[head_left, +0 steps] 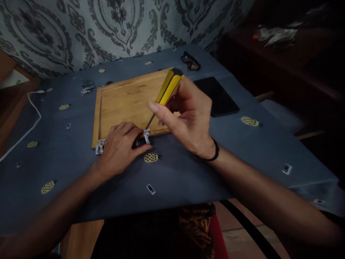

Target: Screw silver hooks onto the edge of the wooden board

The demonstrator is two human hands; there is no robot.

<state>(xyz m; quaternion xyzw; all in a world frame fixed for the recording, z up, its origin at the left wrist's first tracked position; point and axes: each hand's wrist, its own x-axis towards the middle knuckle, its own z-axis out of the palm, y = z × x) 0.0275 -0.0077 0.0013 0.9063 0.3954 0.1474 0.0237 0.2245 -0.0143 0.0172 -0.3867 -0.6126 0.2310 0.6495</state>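
Note:
My right hand (191,118) grips a screwdriver (168,88) by its yellow and black handle. The shaft slants down to a metal hinge (146,136) on the near edge of a wooden cabinet door (126,100). My left hand (120,147) rests over that edge, its thumb and fingers closed about the hinge. Something dark (138,142) shows between thumb and fingers, partly hidden. A second hinge (100,146) sits at the door's near left corner, left of my left hand. Whether the tip sits in a screw is too small to tell.
Loose metal hinges (86,87) lie beyond the door's left side. A black tablet (217,96) and dark glasses (191,61) lie to the right. A white cable (35,111) runs along the left of the blue tablecloth (183,180). A patterned curtain (118,25) hangs behind.

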